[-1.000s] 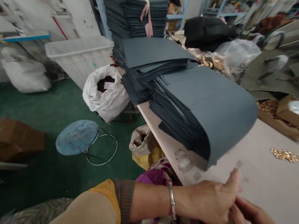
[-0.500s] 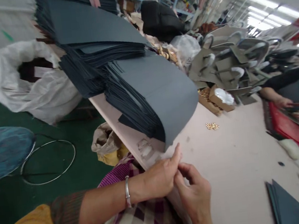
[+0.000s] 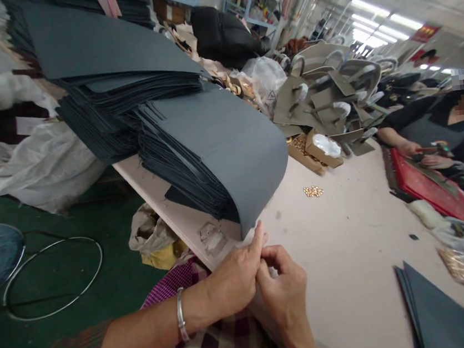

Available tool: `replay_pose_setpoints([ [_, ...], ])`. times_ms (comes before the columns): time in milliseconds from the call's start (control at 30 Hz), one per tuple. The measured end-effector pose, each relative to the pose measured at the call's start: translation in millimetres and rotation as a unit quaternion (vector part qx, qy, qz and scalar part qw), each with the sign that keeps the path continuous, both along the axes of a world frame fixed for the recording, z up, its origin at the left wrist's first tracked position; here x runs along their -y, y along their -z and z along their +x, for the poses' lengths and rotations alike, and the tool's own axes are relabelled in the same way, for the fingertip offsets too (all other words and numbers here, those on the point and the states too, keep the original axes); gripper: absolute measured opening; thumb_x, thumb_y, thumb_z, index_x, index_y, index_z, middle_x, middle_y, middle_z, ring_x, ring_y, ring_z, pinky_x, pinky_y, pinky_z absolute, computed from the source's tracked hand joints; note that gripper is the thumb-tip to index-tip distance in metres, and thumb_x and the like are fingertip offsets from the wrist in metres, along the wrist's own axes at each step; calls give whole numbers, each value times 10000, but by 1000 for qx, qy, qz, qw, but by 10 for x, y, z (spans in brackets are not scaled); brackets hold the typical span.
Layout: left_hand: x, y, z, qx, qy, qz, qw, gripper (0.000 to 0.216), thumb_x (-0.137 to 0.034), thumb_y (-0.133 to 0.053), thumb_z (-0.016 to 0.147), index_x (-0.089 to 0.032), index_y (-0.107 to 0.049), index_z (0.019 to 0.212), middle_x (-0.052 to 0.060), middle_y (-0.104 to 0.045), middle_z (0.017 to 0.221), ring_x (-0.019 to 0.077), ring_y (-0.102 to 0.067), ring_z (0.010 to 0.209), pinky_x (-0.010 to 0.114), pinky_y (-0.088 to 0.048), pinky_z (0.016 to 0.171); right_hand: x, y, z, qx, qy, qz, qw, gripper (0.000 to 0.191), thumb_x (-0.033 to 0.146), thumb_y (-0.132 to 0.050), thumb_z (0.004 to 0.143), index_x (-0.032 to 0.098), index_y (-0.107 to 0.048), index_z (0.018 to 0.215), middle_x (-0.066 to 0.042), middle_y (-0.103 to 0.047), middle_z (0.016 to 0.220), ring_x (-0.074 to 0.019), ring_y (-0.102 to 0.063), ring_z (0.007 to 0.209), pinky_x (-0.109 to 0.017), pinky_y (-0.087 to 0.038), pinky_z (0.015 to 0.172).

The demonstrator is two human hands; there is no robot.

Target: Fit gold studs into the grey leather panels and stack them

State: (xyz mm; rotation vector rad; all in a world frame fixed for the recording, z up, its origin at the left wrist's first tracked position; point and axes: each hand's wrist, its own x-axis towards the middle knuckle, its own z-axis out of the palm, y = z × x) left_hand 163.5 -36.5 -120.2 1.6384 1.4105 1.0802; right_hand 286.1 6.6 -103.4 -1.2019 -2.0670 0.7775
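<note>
My left hand [image 3: 233,277] and my right hand [image 3: 284,288] meet at the near edge of the pale worktable [image 3: 352,272], fingertips pinched together. What they pinch is too small to make out. Just beyond them a thick stack of dark grey curved sheets [image 3: 220,147] overhangs the table, its lower edge close above my left fingertips. A silver bangle [image 3: 181,315] sits on my left wrist.
Taller piles of dark sheets [image 3: 97,55] stand behind. A small heap of gold fittings [image 3: 313,191] and an open cardboard box [image 3: 317,153] lie mid-table. Olive bag parts [image 3: 331,90] pile at the back. More dark sheets [image 3: 436,312] lie near right. Another person [image 3: 440,128] works over red material [image 3: 430,187]. A white sack [image 3: 24,153] is left.
The view has swung right from the floor and stool toward the table. My hands came together and now pinch at the table edge, a little closer to the overhanging stack.
</note>
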Motion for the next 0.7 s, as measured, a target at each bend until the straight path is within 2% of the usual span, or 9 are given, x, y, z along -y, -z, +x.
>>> replay_pose_setpoints([
  [100, -5, -29, -19, 49, -16, -4, 999, 764, -30, -341, 810, -78, -45, 1513, 223, -431, 1460, 221, -453, 1328, 429, -394, 1104, -25, -23, -25, -29, -21, -23, 999, 119, 221, -573, 803, 186, -684, 828, -13, -716, 747, -154, -656, 646, -242, -515, 646],
  [200, 11, -94, -53, 143, -81, -46, 985, 589, -103, -346, 870, -120, -311, 1457, 159, -552, 1367, 203, -514, 1264, 412, -368, 1117, -52, -76, -44, -98, -61, -95, 989, 186, 258, -563, 858, 190, -713, 946, -48, -746, 909, -174, -700, 819, -247, -554, 750],
  [267, 53, -146, -93, 229, -127, -85, 961, 493, -128, -373, 866, -159, -466, 1349, 108, -616, 1278, 192, -552, 1203, 382, -400, 1079, -87, -101, -52, -133, -83, -122, 980, 198, 282, -566, 877, 194, -730, 945, -57, -748, 932, -180, -706, 844, -250, -568, 769],
  [367, 129, -217, -191, 297, -194, -107, 929, 350, -184, -457, 827, -175, -565, 1160, 61, -659, 1058, 166, -634, 911, 317, -504, 862, -183, -95, -61, -155, -71, -104, 980, 184, 315, -609, 858, 196, -742, 901, -41, -740, 817, -161, -695, 705, -227, -578, 668],
  [433, 137, -258, -277, 269, -268, -96, 920, 283, -275, -560, 797, -171, -563, 1060, 30, -627, 925, 132, -575, 697, 274, -492, 685, -274, -72, -68, -157, -47, -77, 983, 183, 336, -639, 838, 193, -741, 892, -35, -729, 776, -154, -681, 655, -219, -574, 624],
  [500, 78, -287, -360, 228, -316, -79, 918, 364, -368, -666, 749, -166, -550, 1029, 19, -613, 885, 115, -507, 615, 253, -444, 594, -369, -58, -74, -165, -29, -64, 984, 216, 361, -654, 828, 188, -731, 931, -47, -734, 826, -164, -691, 692, -243, -587, 662],
  [600, -102, -291, -425, 220, -278, -72, 932, 376, -438, -695, 740, -148, -603, 961, 37, -661, 862, 150, -556, 668, 261, -451, 621, -474, -91, -53, -186, -15, -68, 980, 286, 401, -660, 824, 176, -703, 995, -69, -738, 901, -188, -704, 757, -294, -599, 715],
  [700, -228, -284, -385, 227, -241, -75, 941, 333, -478, -588, 821, -152, -653, 796, 30, -680, 777, 196, -607, 748, 276, -475, 700, -505, -185, 37, -166, -8, -38, 985, 248, 402, -653, 834, 185, -708, 939, -56, -732, 878, -182, -687, 779, -283, -578, 725],
])
